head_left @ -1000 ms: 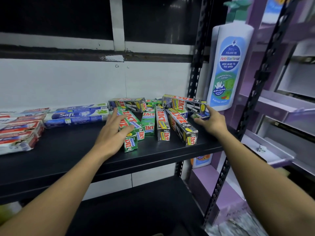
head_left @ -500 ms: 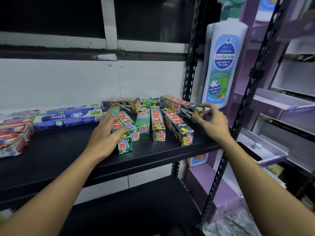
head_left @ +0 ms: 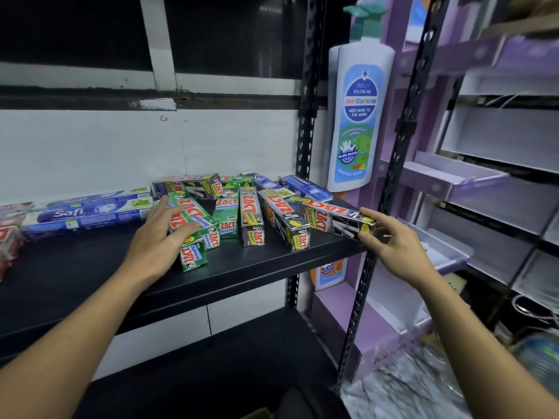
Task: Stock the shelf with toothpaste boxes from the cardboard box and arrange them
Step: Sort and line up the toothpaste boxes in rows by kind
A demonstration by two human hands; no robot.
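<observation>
Several Zact toothpaste boxes lie jumbled on the black shelf (head_left: 242,267). My right hand (head_left: 390,243) grips one end of a black Zact Smokers box (head_left: 329,217), lifted slightly over the shelf's right edge. My left hand (head_left: 157,234) rests with spread fingers on a green Zact Whitening box (head_left: 193,237) that points toward me. Between them lie another green box (head_left: 227,217) and two black Smokers boxes (head_left: 252,219) (head_left: 286,220). One more black box (head_left: 189,186) lies crosswise at the back. The cardboard box is out of sight.
Blue Safi boxes (head_left: 87,211) lie along the back left, red boxes (head_left: 10,234) at the far left, further blue boxes (head_left: 305,187) at the back right. A black slotted upright (head_left: 390,189) stands beside my right hand. A body wash display (head_left: 358,116) and purple racks (head_left: 453,182) stand right.
My right hand has pulled a black Smokers box out of the pile toward the shelf's right front edge, uncovering blue boxes behind. My left hand has stayed on the green box.
</observation>
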